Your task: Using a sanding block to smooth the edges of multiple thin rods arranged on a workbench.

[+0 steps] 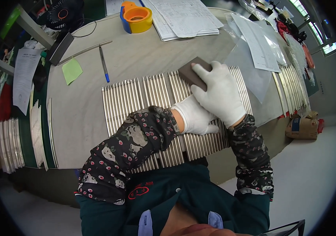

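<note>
Grey worktable [81, 114] has a row of shiny metal rods [136, 98] mid-frame, orange tape roll [136, 17] up top, green sticky note [72, 70] and blue pen [104, 65] upper left.

Bright even light, window glare top right, dark fisheye-bent edges

A small factory or workshop bench for hand finishing of metal parts is shown. A grey worktable [81, 114] is covered with a row of thin metal strips [144, 98], and further stacks of metal strips [8, 143] are laid at the left edge and at the far right [293, 84]. Printed paperwork [183, 15], clear plastic bags [250, 63], an orange tape dispenser [136, 17], a blue pen [104, 63] and a small black fan [61, 13] are seen around them.
</note>
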The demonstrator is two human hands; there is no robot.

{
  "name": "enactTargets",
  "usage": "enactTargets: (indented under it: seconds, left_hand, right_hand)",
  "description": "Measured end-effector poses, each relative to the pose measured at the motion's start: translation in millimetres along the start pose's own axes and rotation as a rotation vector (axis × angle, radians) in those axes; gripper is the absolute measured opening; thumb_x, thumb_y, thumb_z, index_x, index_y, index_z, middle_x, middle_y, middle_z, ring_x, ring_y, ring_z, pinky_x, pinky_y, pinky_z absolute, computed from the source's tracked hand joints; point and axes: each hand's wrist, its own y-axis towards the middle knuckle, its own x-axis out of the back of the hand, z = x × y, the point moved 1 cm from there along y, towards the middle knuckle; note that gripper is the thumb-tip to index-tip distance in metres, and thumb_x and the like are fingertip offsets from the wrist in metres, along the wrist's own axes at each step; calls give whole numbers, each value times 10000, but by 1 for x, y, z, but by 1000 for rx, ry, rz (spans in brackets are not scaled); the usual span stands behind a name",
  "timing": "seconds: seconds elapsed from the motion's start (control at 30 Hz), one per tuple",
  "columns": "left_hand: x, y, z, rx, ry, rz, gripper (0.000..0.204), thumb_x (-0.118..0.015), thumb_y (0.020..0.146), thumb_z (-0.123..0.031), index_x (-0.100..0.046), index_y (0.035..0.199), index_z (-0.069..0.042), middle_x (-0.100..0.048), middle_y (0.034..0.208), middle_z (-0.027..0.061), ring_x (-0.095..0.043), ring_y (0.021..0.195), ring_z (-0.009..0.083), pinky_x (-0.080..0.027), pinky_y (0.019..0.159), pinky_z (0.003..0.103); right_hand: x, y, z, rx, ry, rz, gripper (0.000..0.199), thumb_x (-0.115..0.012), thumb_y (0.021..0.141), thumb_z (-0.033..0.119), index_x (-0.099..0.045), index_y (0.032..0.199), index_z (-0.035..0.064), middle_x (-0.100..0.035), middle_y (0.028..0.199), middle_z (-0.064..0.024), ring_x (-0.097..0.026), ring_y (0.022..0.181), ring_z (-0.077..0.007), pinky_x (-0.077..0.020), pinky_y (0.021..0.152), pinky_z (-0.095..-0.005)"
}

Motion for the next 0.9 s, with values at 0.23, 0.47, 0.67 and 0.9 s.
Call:
enactTargets:
  seconds: [0.23,0.47,0.67,0.9]
  left_hand:
    - [8,4,-3,-65,98,-107,552,-550,853,-511,-597,1165,-58,-638,1094,136,-552,1105,322,-383,1025,449]
    - [12,2,-6,-74,102,-168,525,-558,860,-492,-615,1145,-55,-628,1126,155,-538,1123,343,-382,1027,432]
    - [8,3,-5,-153,305,-397,534,-535,879,-497,-615,1175,-61,-620,1190,148,-543,1144,314,-371,1051,386]
    - [9,10,-6,-8,76,-67,492,-552,864,-485,-670,1071,-55,-670,1066,154,-594,1073,298,-422,1002,395]
  right_hand:
    - [-6,-1,-6,-71,-36,-141,455,-646,760,282,-653,1181,112,-595,957,-205,-587,914,-359,-507,797,-439]
    - [-8,0,-2,-247,-75,-63,461,-654,752,276,-653,1178,103,-592,991,-229,-579,943,-373,-495,828,-444]
    - [0,3,1,-453,-255,-96,450,-653,746,270,-654,1158,91,-584,975,-233,-575,925,-375,-486,848,-442]
    - [-5,6,13,-301,-217,-90,467,-662,744,276,-651,1174,93,-591,996,-220,-580,932,-374,-495,838,-439]
